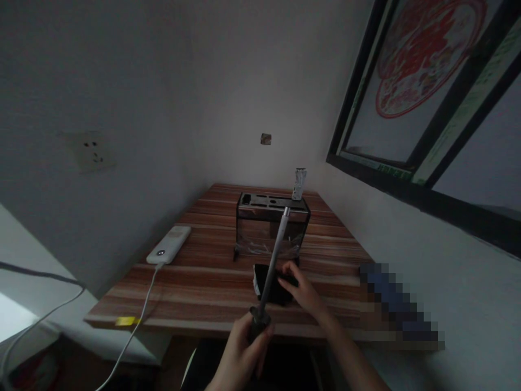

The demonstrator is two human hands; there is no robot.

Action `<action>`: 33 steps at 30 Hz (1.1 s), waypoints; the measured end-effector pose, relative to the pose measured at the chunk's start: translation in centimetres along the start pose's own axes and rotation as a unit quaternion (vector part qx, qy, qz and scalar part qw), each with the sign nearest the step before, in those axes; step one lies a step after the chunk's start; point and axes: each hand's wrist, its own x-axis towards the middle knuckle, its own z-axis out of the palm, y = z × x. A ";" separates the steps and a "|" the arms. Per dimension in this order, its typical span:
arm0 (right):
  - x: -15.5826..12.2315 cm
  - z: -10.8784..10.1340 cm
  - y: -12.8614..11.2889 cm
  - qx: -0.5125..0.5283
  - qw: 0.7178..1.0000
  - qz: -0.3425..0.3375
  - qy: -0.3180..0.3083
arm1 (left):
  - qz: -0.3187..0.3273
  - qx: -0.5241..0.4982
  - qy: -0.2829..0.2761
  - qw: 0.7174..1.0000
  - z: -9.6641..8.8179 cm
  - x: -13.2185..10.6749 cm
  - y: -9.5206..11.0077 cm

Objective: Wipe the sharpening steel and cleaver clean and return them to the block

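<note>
1. The left grip [240, 353] is closed around the dark handle of a sharpening rod [274, 255], low in the view and just in front of the counter's near edge.
2. The rod slants up and away from that grip. Its pale tip lies in front of the top of a knife block [272, 228].
3. The right grip [303, 293] reaches over the counter [203, 282] with its fingers bent down onto a flat black object [268, 290]. In this dim light I cannot tell whether they clasp it or only rest on it.
4. The black object lies on the counter just before the knife block, and the rod's shaft crosses over it.
5. The knife block stands near the far wall. It has a dark slotted top and what looks like a clear front.
6. A small silvery item [299, 183] stands behind the block's right corner.
7. A white power bank [169, 244] lies to the left, and its white cable [138, 320] trails off the near edge.
8. A yellow tag [125, 321] sits at that edge, beside the cable.
9. A wall socket [91, 152] is on the left wall.
10. A dark-framed window [423, 179] with a red round paper-cut [423, 49] fills the right wall.
</note>
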 end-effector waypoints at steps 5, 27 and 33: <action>-1.0 0.3 -0.3 0.121 0.985 0.098 0.071 | -0.036 -0.025 0.063 0.997 -1.1 -1.3 -1.7; -4.1 3.4 -8.1 0.430 0.847 0.156 0.269 | -0.100 -0.179 -0.076 0.976 0.2 -2.2 0.8; -4.8 2.8 -8.3 0.478 0.836 0.191 0.187 | -0.106 -0.185 -0.088 0.973 -0.1 -2.1 0.2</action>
